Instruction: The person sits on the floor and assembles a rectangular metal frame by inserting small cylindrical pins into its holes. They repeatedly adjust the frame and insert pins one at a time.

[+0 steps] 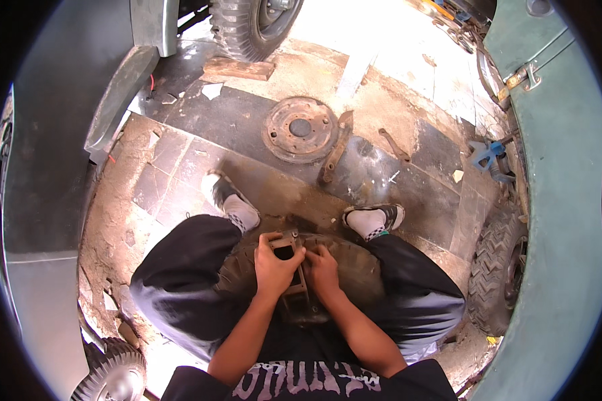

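Between my knees is a brownish metal frame, long and boxy, with a rectangular opening near its far end. It rests over a dark tyre that lies under it. My left hand is wrapped round the far part of the frame, fingers on its left side and thumb across toward the right. Close against the frame's right edge, my right hand has its fingers curled in. Whatever those fingers pinch is hidden from view.
Ahead on the tiled floor lie a rusty wheel disc, a rusty metal bar and a smaller curved lever. A wooden block sits by a vehicle wheel. Vehicle panels flank me; a blue stand and tyre are right.
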Available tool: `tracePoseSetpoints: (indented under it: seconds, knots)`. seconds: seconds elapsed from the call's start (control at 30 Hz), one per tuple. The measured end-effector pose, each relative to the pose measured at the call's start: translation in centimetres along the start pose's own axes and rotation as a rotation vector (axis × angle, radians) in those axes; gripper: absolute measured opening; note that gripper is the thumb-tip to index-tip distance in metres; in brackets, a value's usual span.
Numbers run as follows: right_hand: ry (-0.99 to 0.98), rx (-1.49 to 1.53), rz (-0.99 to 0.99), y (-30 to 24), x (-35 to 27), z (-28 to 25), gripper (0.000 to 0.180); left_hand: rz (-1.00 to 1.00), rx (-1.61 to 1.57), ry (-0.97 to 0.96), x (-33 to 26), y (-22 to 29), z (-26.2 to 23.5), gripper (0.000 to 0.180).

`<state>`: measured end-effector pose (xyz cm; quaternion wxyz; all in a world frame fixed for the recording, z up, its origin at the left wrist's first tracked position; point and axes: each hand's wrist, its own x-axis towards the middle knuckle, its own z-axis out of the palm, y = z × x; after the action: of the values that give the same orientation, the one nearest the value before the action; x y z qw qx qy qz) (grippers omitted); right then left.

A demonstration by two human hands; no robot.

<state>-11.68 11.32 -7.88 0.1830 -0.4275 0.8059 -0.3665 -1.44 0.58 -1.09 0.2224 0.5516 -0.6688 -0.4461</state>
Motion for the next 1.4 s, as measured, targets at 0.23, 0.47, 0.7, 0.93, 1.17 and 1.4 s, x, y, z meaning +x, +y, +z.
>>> tracePoseSetpoints:
  seconds: [0.23,0.47,0.7,0.93,1.17,1.4]
  knots:
    - [0.053,0.122,-0.023,0.0,2.5,-0.4,0.027,-0.084,-0.067,-0.067,-0.1,0.6,-0.6,0.067]
    - [-0.052,0.010,0.003,-0.1,-0.6,-1.6,0.028,-0.041,-0.055,-0.035,-0.1,-0.2,-0.3,0.067]
    - [-0.041,-0.022,0.046,-0.1,1.9,-0.2,0.025,-0.028,-0.017,-0.031,-0.3,0.5,-0.3,0.063]
    - [0.024,-0.035,0.051,-0.2,3.3,-0.3,0.023,-0.025,-0.048,-0.036,-0.6,0.6,-0.3,0.064]
    - [0.153,0.128,0.266,-0.7,0.9,-2.3,0.021,0.015,-0.027,-0.018,-0.4,0.3,-0.3,0.062]
    - [0.217,0.271,0.294,0.5,0.8,-3.1,0.023,0.020,0.000,-0.044,-0.2,0.9,-0.7,0.061]
